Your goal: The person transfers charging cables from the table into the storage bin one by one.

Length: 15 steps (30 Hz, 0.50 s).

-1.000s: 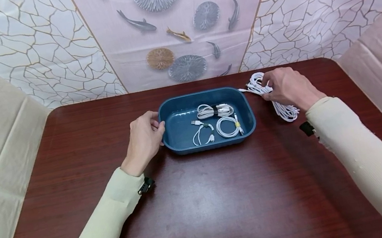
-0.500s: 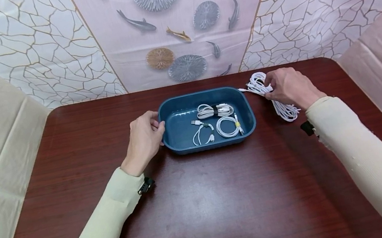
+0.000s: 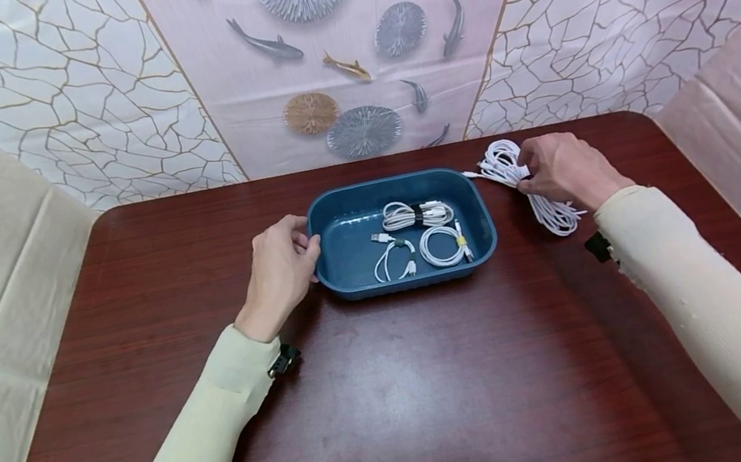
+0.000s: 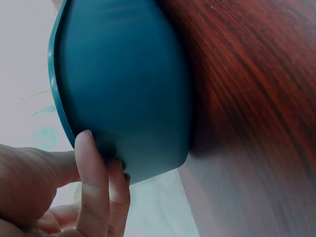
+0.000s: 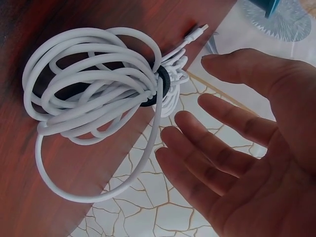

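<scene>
At the back of the table stands a blue plastic bin [image 3: 387, 288] with rounded corners. My left hand [image 3: 280, 274] holds it by the left end, its fingers at the rim and outer wall in the left wrist view. Right of the bin lies a long white cable bundle [image 3: 554, 215], folded into loops and bound by a black tie [image 5: 165, 81] round its middle. Over this bundle hovers my right hand [image 3: 564, 167]. In the right wrist view its fingers are spread, with a gap between the fingertips and the tied cable.
Inside the bin are a white cable with a black strap [image 3: 399, 217], a coiled cable with a yellow tie [image 3: 442, 247] and a short USB cable [image 3: 386, 268]. The dark red wooden table [image 3: 400, 406] ends at a patterned backdrop [image 3: 125, 125].
My right hand has shifted slightly to the right over the cable bundle, which lies where it was. The left hand and the bin have stayed still.
</scene>
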### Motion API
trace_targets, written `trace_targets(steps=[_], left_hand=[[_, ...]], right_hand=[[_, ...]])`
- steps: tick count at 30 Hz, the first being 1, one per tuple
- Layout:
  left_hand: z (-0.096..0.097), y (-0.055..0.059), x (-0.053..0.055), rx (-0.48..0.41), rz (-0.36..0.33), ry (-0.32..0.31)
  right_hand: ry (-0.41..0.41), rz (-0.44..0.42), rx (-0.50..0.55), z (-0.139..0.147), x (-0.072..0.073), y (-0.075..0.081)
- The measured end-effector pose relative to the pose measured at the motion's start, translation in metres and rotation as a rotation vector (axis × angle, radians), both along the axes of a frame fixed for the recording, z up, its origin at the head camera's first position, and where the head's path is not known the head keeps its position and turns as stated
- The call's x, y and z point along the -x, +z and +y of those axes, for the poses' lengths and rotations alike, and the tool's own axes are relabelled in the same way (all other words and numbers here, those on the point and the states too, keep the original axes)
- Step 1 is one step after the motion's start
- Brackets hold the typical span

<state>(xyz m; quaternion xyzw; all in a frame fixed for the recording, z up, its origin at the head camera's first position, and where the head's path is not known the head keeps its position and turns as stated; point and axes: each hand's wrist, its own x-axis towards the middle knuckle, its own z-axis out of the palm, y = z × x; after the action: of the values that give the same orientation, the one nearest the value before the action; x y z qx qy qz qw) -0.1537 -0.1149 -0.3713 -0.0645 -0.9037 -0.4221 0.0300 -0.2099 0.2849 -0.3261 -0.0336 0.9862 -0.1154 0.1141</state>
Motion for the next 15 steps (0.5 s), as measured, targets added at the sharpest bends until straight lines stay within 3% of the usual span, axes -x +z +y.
trace_targets(steps=[15], left_hand=[[-0.0002, 0.0002, -0.0003, -0.002, 0.002, -0.005]], right_hand=[[-0.014, -0.021, -0.03, 0.0046, 0.0051, -0.005]])
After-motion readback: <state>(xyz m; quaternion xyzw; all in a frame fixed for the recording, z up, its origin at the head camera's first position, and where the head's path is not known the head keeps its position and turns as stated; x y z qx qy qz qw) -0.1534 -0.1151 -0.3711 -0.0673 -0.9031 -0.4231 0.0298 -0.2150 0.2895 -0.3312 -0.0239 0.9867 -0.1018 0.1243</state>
